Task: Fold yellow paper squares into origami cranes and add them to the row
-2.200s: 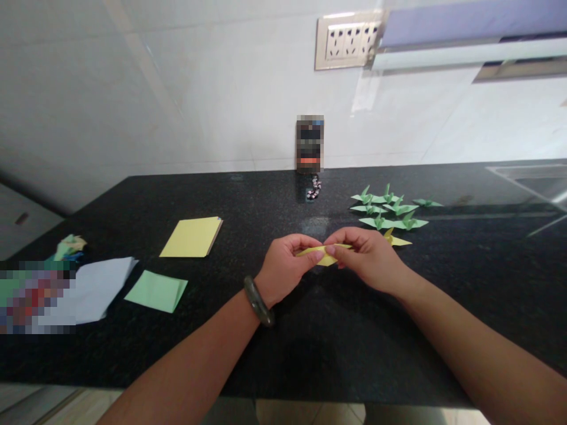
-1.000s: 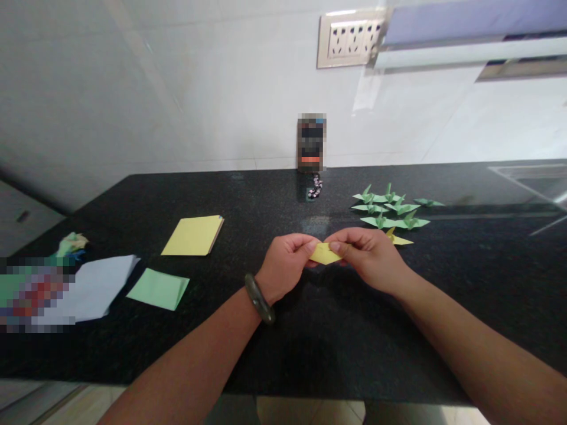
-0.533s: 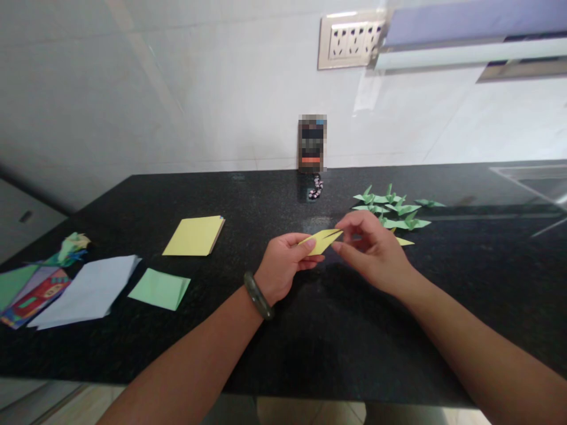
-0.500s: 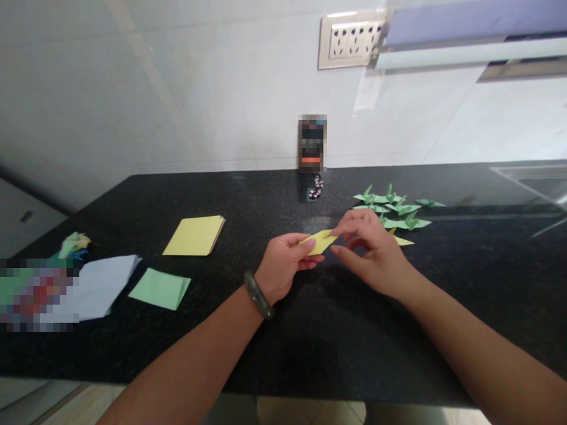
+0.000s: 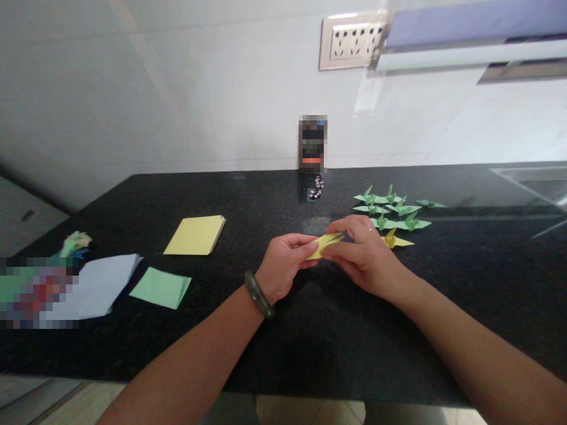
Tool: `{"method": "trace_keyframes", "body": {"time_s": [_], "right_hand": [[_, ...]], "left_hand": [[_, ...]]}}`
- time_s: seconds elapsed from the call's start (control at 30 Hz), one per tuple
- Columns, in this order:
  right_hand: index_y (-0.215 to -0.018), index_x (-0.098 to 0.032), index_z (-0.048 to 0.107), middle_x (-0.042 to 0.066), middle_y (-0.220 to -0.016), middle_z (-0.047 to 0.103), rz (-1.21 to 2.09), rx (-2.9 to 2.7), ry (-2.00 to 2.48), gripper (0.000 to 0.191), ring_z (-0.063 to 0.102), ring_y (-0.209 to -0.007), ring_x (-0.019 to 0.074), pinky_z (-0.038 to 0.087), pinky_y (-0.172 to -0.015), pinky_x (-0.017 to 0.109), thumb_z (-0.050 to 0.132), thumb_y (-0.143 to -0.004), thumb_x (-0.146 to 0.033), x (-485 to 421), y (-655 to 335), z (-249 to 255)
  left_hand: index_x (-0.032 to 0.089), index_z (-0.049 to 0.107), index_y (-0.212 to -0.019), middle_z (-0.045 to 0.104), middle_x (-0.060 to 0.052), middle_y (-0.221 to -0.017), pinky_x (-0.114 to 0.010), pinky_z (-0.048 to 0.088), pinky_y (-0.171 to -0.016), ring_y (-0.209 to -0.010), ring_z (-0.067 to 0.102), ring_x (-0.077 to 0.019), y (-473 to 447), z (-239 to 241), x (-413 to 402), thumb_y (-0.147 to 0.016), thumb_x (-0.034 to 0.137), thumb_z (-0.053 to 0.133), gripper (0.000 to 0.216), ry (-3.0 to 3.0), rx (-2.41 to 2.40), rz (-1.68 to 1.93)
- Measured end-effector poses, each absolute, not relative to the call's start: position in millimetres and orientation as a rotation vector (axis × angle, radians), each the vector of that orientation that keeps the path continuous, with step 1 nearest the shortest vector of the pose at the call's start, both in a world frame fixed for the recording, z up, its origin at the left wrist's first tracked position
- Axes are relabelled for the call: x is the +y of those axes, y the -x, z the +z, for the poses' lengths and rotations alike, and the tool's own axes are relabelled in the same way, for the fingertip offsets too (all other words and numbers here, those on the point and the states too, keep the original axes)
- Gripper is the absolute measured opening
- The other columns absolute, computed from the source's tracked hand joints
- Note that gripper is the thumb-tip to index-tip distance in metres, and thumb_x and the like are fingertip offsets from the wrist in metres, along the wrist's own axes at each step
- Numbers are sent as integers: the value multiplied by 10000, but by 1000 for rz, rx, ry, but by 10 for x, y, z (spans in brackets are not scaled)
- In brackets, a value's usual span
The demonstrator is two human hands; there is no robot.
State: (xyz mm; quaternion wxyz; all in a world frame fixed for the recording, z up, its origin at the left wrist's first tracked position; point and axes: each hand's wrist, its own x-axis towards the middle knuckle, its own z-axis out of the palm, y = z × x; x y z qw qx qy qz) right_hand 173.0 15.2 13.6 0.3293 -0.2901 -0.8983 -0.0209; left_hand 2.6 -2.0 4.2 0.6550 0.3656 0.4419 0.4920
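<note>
Between my two hands, above the dark countertop, is a small piece of folded yellow origami paper. My left hand pinches its left end, thumb on top. The fingers of my right hand are closed on its right side, where narrow flaps stand apart with a dark slit between them. Part of the paper is hidden under my fingers. Just beyond my right hand lies a yellow paper crane, partly covered by the hand. Several green paper cranes sit behind it.
On the left are a stack of yellow paper squares, a folded green sheet and white paper. A phone with a beaded strap leans on the wall below a socket panel. The black countertop ends in front.
My right hand has come in from a loose hold at the upper tip to grip the paper's right side. The flaps there now show parted. My left hand has barely moved.
</note>
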Motion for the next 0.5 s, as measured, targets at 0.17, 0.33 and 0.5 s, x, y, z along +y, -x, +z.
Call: {"method": "trace_keyframes", "body": {"time_s": [0.17, 0.33, 0.5], "right_hand": [[-784, -173, 611, 93, -958, 549, 60, -2330, 757, 155, 475, -917, 208, 403, -799, 382, 476, -822, -108, 136, -1700, 100], [-777, -175, 608, 88, -945, 542, 217, -2249, 860, 118, 491, -929, 212, 406, -808, 379, 507, -806, -121, 127, -1685, 85], [-729, -166, 613, 77, -909, 536, 331, -2216, 908, 104, 502, -899, 200, 410, -796, 363, 539, -777, -110, 127, -1669, 106]], "left_hand": [[97, 689, -799, 680, -61, -762, -242, 497, -667, -679, 621, -112, -35, 19, -27, -636, 226, 713, 210, -877, 960, 1098], [101, 688, -796, 684, -48, -747, -239, 501, -677, -663, 622, -102, -45, 22, -28, -640, 218, 709, 196, -898, 963, 1111], [104, 690, -781, 685, -41, -719, -229, 505, -651, -642, 622, -99, -47, 33, -33, -630, 221, 718, 194, -918, 998, 1103]]}}
